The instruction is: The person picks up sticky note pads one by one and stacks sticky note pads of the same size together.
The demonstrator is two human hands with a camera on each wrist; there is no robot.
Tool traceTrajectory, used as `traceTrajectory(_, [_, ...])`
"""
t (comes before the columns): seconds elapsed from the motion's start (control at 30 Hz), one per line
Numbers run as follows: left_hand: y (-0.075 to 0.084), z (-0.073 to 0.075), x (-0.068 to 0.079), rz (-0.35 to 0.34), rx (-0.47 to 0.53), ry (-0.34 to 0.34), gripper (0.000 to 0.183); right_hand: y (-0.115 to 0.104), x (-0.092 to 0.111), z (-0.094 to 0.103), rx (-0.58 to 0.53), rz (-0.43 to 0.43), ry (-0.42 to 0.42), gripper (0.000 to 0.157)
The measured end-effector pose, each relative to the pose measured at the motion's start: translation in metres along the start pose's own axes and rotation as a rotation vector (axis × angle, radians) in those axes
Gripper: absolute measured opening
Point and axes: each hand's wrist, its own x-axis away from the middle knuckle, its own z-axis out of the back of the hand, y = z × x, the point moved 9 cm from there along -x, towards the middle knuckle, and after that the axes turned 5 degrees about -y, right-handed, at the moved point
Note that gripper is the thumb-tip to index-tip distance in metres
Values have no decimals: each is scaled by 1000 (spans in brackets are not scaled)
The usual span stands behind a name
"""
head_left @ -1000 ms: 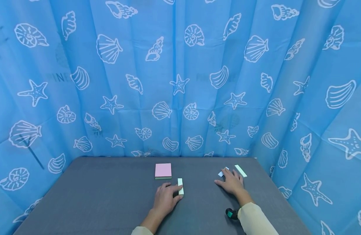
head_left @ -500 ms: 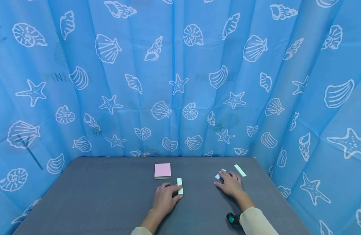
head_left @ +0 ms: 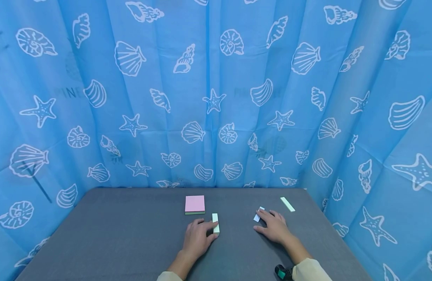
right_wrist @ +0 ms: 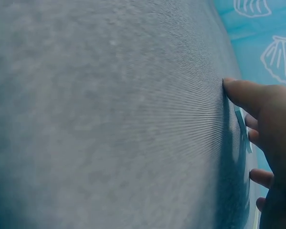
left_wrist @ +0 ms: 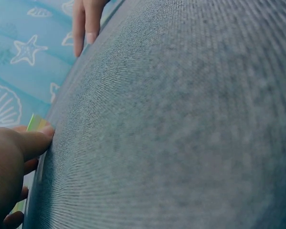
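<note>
In the head view my left hand point(head_left: 196, 239) pinches a narrow pale-green sticky-note pad point(head_left: 215, 217) standing on the grey table. The left wrist view shows the thumb against this pad's yellow-green layered edge point(left_wrist: 36, 122), with other fingers behind it. Over to the right, fingertips of my right hand point(head_left: 275, 228) rest on a small pale-blue sticky-note strip point(head_left: 257, 217) lying flat. Its thumb touches the cloth beside the strip, apart from it. From the right wrist, the strip's edge point(right_wrist: 243, 130) shows under extended fingers.
A square pad of pink sticky notes point(head_left: 195, 203) with a green lower layer lies behind the left hand. One more pale-green strip point(head_left: 288, 204) lies at the back right. A shell-patterned blue curtain point(head_left: 216, 117) hangs behind the grey table point(head_left: 114, 234).
My right hand has slid the pale-blue strip toward the left and nearer to me, away from the green strip at the back right. The left hand and its pad have stayed put.
</note>
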Motion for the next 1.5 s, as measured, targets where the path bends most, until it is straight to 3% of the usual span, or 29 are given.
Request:
traceTrajectory(0.37, [1, 0, 1, -12, 4, 4, 42, -2, -3, 3, 17, 30, 36, 52])
traceTrajectory(0.7, [1, -1, 1, 8, 12, 1, 41, -6, -11, 14, 149, 112, 123, 29])
traceTrajectory(0.9, [1, -1, 0, 11, 1, 1, 42, -14, -13, 14, 271, 199, 132, 28])
traceTrajectory(1.5, [-1, 0, 0, -2, 2, 9, 41, -3, -12, 19, 102, 138, 177, 14])
